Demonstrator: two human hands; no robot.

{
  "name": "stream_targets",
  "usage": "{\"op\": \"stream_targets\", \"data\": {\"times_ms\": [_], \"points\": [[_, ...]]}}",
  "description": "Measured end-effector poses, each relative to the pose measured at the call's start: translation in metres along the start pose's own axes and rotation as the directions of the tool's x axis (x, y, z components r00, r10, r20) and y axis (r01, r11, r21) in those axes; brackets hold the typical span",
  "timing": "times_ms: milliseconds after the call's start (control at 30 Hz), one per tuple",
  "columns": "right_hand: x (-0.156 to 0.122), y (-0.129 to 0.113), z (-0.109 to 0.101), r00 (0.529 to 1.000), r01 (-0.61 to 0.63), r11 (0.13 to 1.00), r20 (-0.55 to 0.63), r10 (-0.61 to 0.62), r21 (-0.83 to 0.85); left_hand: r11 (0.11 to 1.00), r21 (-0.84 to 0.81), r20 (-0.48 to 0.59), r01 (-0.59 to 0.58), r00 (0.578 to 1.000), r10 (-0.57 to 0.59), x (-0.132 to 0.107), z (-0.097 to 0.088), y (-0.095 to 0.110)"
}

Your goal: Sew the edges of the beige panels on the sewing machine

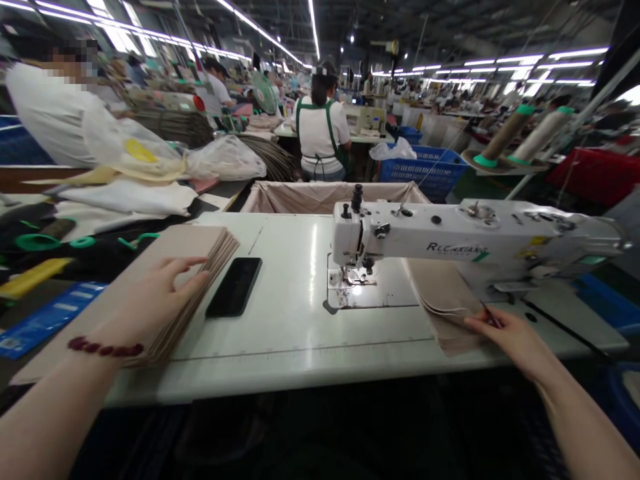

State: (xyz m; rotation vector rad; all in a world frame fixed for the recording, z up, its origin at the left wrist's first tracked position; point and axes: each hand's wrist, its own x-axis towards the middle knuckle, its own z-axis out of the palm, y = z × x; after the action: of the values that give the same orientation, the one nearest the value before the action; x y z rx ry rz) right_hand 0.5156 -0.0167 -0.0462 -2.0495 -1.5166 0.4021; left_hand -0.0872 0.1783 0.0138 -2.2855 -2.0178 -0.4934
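My left hand (167,290) rests on a stack of beige fabric pieces (150,250) at the left of the sewing table. Its fingers are slightly curved, with the thumb apart from them at the stack's right edge. My right hand (505,335) pinches the corner of a beige fabric piece (445,290) on a second pile, right of the needle area. A small dark pointed tool (493,317) sticks out between the right fingers; its kind is unclear. The white sewing machine (410,233) stands between my hands, and its arm covers the back of that pile.
A black phone (234,287) lies beside the left stack on the pale table (295,333). Behind the table is a cloth-lined bin (300,197). Thread cones (507,137) stand at the right back. A blue ruler-like packet (50,317) lies at left. Co-workers sit beyond.
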Motion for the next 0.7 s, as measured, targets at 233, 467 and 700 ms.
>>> {"op": "stream_targets", "data": {"times_ms": [233, 467, 700], "points": [[-0.028, -0.051, -0.03, 0.77, 0.037, 0.969, -0.611, -0.182, -0.242, 0.824, -0.49, 0.208, -0.284, 0.88, 0.428, -0.055, 0.031, 0.109], [-0.109, -0.148, 0.057, 0.681, 0.713, 0.649, 0.046, -0.73, -0.266, 0.627, -0.662, 0.099, -0.411, 0.781, 0.616, -0.093, 0.053, 0.206], [-0.11, -0.186, 0.138, 0.49, 0.71, 0.581, 0.313, -0.814, 0.398, 0.62, -0.447, 0.149, -0.645, 0.63, 0.762, -0.123, 0.095, 0.201]]}}
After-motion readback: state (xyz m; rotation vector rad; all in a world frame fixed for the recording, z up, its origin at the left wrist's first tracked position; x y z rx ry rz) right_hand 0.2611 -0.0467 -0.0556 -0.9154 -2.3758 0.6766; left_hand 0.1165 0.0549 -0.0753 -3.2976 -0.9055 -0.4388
